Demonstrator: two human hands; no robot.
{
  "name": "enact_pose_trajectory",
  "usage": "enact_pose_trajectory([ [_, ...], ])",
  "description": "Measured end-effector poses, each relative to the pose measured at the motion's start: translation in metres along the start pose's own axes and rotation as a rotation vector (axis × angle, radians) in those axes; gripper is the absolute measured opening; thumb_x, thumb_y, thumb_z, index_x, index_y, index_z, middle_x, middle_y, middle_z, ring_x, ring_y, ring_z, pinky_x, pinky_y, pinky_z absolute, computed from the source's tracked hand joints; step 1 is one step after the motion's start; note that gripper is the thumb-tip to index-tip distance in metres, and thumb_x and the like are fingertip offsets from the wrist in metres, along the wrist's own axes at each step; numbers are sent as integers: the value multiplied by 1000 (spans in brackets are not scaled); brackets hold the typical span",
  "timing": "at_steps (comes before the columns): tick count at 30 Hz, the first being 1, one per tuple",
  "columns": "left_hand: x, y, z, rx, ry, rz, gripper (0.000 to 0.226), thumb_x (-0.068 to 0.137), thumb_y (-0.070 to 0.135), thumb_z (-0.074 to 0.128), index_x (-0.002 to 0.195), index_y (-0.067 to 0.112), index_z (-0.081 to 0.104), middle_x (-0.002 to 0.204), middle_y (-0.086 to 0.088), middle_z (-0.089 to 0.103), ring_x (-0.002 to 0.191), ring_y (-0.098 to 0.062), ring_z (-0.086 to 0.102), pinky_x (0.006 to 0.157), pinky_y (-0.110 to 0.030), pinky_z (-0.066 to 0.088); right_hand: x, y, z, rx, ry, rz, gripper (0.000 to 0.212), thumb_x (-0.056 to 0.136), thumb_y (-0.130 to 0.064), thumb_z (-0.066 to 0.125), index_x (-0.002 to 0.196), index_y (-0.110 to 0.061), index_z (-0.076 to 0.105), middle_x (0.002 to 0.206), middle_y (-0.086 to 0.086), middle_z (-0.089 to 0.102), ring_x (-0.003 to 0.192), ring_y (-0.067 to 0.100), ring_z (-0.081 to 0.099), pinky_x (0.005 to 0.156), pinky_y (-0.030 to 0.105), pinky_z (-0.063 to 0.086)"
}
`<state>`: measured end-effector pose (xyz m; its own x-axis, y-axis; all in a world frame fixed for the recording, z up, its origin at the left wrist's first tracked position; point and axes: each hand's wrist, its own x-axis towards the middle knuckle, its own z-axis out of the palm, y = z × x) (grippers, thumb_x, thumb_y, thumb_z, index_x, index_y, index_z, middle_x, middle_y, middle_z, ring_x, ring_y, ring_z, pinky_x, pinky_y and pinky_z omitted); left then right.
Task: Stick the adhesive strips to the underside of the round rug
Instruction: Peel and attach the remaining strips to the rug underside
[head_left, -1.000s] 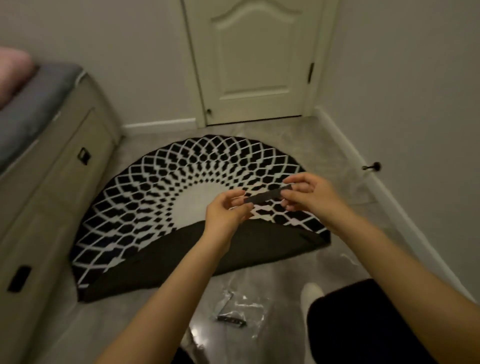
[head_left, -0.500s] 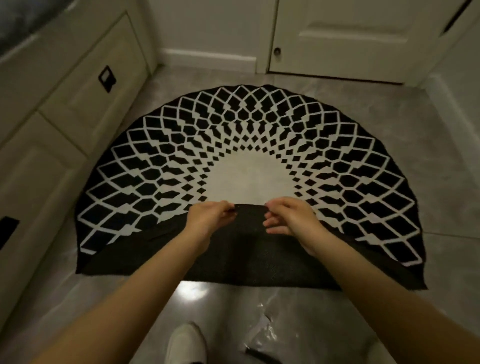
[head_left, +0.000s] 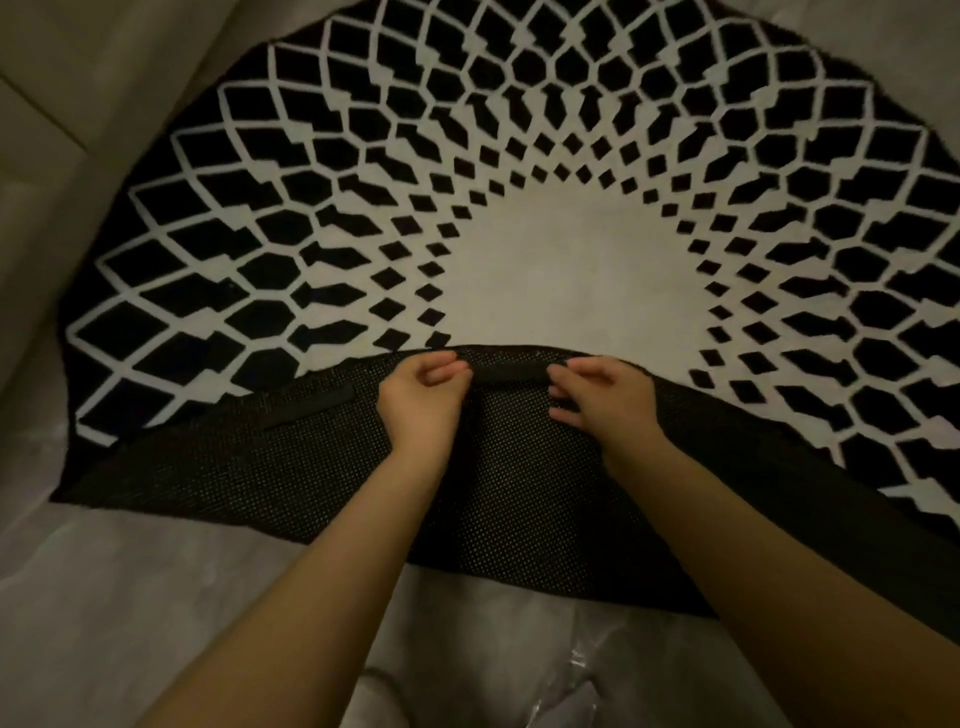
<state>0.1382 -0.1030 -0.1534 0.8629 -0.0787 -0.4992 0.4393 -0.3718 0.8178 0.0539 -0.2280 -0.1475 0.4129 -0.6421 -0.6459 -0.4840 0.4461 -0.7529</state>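
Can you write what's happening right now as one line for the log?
step: pressing strip onto folded-up rug underside | left hand: on strip end | right hand: on other end | one strip already stuck

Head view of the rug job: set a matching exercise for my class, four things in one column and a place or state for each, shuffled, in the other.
Things
1. strip between the hands
2. second strip
3. rug underside
4. clear wrapper

Places or states
A. folded up, dotted dark mesh
B. on the floor near the bottom edge
C. lying alone, left of the left hand
D. spans from left hand to right hand

Pairs: 1-D, 2-C, 3-A, 4-B
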Motion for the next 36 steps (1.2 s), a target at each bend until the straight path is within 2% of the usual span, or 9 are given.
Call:
enact_pose_trajectory([
  [2, 5, -11, 2, 129, 32, 120, 20, 85, 10, 67, 103, 18, 67, 99, 4, 68, 86, -2, 62, 86, -19, 49, 11, 7, 7, -9, 3, 18, 10, 83, -8, 70, 87, -10, 61, 83, 9, 65, 70, 12, 65, 57, 23, 58],
  [8, 8, -52, -4, 889, -89, 625, 44, 84, 26, 66, 126, 20, 58, 140, 2, 46, 127, -17, 43, 97, -32, 41, 34, 22, 18, 48, 96, 52, 11, 84, -8, 69, 87, -10, 59, 85, 11, 65, 69, 14, 65, 61, 27, 58],
  [14, 10, -58, 12, 1133, -263, 884, 57, 72, 20, 75, 126, 12, 58, 143, -10, 46, 126, -29, 49, 98, -43, 46, 44, 23, 11, -4, 171, 6, 12, 82, -6, 67, 90, -9, 58, 78, 7, 62, 61, 13, 63, 57, 28, 58],
  [18, 12, -61, 19, 1215, -281, 905, 53, 78, 24, 66, 129, 12, 56, 142, -9, 48, 127, -28, 49, 102, -44, 44, 47, 25, 6, -25, 167, -15, 12, 81, -5, 67, 82, -12, 57, 74, 6, 62, 54, 11, 62, 51, 24, 56],
  [21, 11, -70, 20, 1285, -294, 878, 52, 87, 29, 40, 135, 12, 50, 146, -8, 44, 130, -27, 45, 105, -45, 41, 51, 30, 2, -117, 163, -54, 10, 82, -10, 69, 86, -9, 59, 74, 8, 64, 46, 11, 61, 47, 23, 54],
  [25, 12, -72, 20, 1321, -317, 871, 56, 87, 32, 31, 137, 13, 48, 147, -7, 42, 132, -26, 44, 107, -43, 38, 56, 37, -4, -599, 241, -271, 30, 81, -29, 71, 87, -14, 46, 74, -1, 54, 56, 13, 53, 53, 33, 47],
  [28, 15, -71, 17, 1325, -332, 882, 56, 88, 35, 32, 137, 15, 48, 147, -5, 42, 133, -24, 43, 108, -40, 33, 55, 41, -6, -939, 236, -691, 23, 80, -21, 71, 88, -14, 50, 79, -1, 51, 73, 19, 51, 61, 30, 39],
  [31, 18, -72, 14, 1307, -346, 882, 55, 89, 36, 32, 138, 16, 47, 148, -5, 41, 135, -22, 40, 110, -38, 29, 55, 59, -6, -1198, 23, -1088, 32, 74, -9, 70, 106, -5, 64, 99, 9, 66, 89, 25, 62, 80, 33, 51],
  [36, 20, -70, 12, 1304, -366, 875, 55, 90, 37, 31, 137, 15, 49, 148, -4, 41, 134, -22, 41, 109, -38, 31, 50, 60, 3, -1425, -39, -972, 52, 83, -27, 42, 129, -7, 55, 108, 8, 63, 94, 24, 60, 79, 35, 54],
])
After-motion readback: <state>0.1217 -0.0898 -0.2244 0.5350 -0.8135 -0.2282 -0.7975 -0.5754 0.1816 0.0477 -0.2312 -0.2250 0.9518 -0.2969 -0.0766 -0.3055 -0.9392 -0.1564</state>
